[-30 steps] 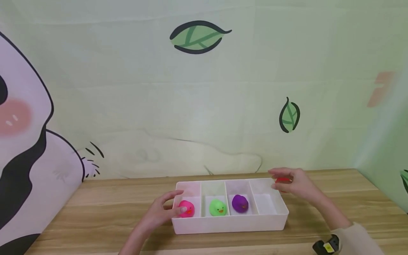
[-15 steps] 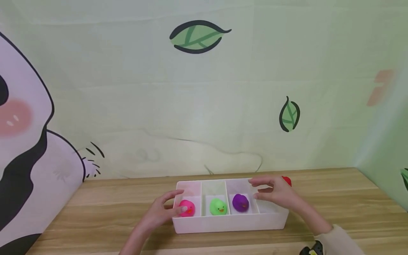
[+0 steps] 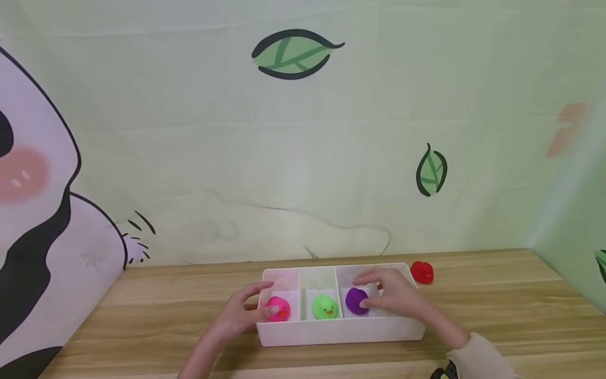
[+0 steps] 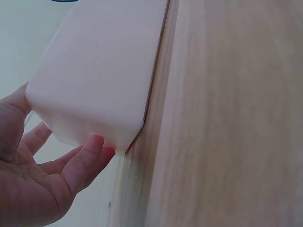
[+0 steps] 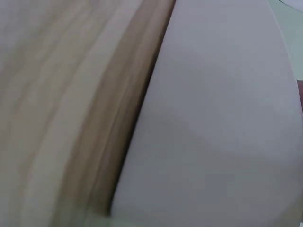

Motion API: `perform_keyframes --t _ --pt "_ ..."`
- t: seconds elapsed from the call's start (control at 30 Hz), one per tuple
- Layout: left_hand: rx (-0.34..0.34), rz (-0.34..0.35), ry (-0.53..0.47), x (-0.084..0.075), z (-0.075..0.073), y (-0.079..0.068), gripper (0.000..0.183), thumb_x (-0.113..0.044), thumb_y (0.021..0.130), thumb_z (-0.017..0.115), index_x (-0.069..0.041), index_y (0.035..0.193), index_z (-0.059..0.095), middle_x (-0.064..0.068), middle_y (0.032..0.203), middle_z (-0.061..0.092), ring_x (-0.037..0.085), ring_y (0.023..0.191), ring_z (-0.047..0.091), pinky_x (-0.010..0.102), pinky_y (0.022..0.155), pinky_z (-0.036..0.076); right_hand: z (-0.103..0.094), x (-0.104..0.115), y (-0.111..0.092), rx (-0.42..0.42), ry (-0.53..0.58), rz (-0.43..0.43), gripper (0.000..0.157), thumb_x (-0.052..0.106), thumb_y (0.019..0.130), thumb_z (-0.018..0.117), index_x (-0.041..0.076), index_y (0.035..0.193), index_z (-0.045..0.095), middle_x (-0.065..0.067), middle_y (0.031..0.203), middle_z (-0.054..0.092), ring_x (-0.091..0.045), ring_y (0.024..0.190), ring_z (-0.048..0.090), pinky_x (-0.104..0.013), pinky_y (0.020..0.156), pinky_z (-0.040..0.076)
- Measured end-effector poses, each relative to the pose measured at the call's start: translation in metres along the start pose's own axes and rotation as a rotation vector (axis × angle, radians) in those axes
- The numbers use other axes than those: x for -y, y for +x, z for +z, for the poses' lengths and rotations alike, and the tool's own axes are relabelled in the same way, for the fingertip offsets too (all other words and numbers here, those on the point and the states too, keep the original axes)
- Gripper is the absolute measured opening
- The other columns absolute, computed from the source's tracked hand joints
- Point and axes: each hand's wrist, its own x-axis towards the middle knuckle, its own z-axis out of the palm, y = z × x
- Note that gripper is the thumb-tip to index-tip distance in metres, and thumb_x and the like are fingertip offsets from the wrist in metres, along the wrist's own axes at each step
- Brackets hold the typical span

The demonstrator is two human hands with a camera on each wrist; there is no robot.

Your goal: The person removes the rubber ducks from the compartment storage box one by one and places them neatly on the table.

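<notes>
A white divided box stands on the wooden table. From left to right its compartments hold a pink rubber duck, a green one and a purple rubber duck. My left hand grips the box's left end, thumb over the rim in front of the pink duck; the left wrist view shows its fingers against the end wall. Over the right part of the box, my right hand reaches in with thumb and fingers spread about the purple duck, the thumb overlapping its right side. The rightmost compartment is mostly hidden.
A red rubber toy lies on the table just behind the box's right end. Behind the table hangs a pale green backdrop with printed leaves. The right wrist view holds only the blurred box wall and table.
My right hand has let go of the red toy beside the box and moved left and down to the purple duck. The left hand has stayed in place.
</notes>
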Motion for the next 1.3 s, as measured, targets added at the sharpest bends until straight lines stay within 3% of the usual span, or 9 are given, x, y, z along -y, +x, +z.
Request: perform_keyframes --t 0.2,0.57,0.73,0.93,1.17,1.3 --pt "0.003 -0.003 0.004 0.000 -0.001 0.001 0.058 -0.024 0.074 0.075 -0.017 0.128 0.052 0.019 0.135 0.041 0.046 0.112 0.048 0.046 0.077 0.052 0.003 0.007 0.009 0.064 -0.134 -0.063 0.029 -0.001 0.065 0.076 -0.001 0.093 0.070 -0.010 0.095 0.066 -0.025 0.090 0.060 -0.036 0.078 0.051" --pt "0.000 0.015 -0.019 0.000 0.000 0.002 0.058 -0.023 0.074 0.075 -0.017 0.127 0.053 0.017 0.133 0.044 0.044 0.111 0.050 0.046 0.077 0.051 0.004 0.013 0.015 0.124 -0.253 -0.099 0.027 -0.008 0.061 0.071 0.000 0.087 0.071 -0.008 0.085 0.066 -0.015 0.077 0.058 -0.025 0.065 0.049" --pt "0.020 0.033 -0.053 0.001 -0.001 0.001 0.057 -0.022 0.075 0.075 -0.013 0.127 0.052 0.019 0.133 0.043 0.043 0.111 0.050 0.044 0.077 0.052 0.003 0.014 0.012 0.112 -0.204 -0.107 0.027 -0.008 0.062 0.070 0.000 0.088 0.071 -0.007 0.084 0.067 -0.015 0.076 0.058 -0.025 0.066 0.049" --pt "0.024 0.041 -0.056 0.000 -0.001 0.000 0.058 -0.023 0.075 0.075 -0.013 0.127 0.052 0.019 0.133 0.043 0.043 0.110 0.050 0.045 0.077 0.052 -0.002 0.014 0.005 0.054 -0.136 -0.085 0.028 -0.003 0.063 0.074 0.001 0.091 0.071 -0.009 0.091 0.068 -0.023 0.085 0.063 -0.034 0.073 0.052" --pt "0.016 0.034 -0.048 0.001 -0.001 -0.001 0.059 -0.023 0.075 0.075 -0.014 0.128 0.052 0.019 0.134 0.042 0.045 0.112 0.049 0.046 0.078 0.051 -0.007 0.013 -0.002 -0.039 -0.027 -0.019 0.027 0.002 0.066 0.078 0.003 0.092 0.071 -0.009 0.094 0.069 -0.022 0.086 0.063 -0.026 0.065 0.052" --pt "0.015 0.030 -0.041 0.002 -0.001 -0.001 0.059 -0.022 0.075 0.075 -0.015 0.128 0.052 0.019 0.134 0.042 0.045 0.112 0.048 0.046 0.078 0.051 -0.010 0.010 -0.005 -0.076 0.078 0.027 0.029 0.005 0.067 0.078 0.001 0.095 0.070 -0.011 0.096 0.068 -0.023 0.086 0.063 -0.027 0.067 0.054"
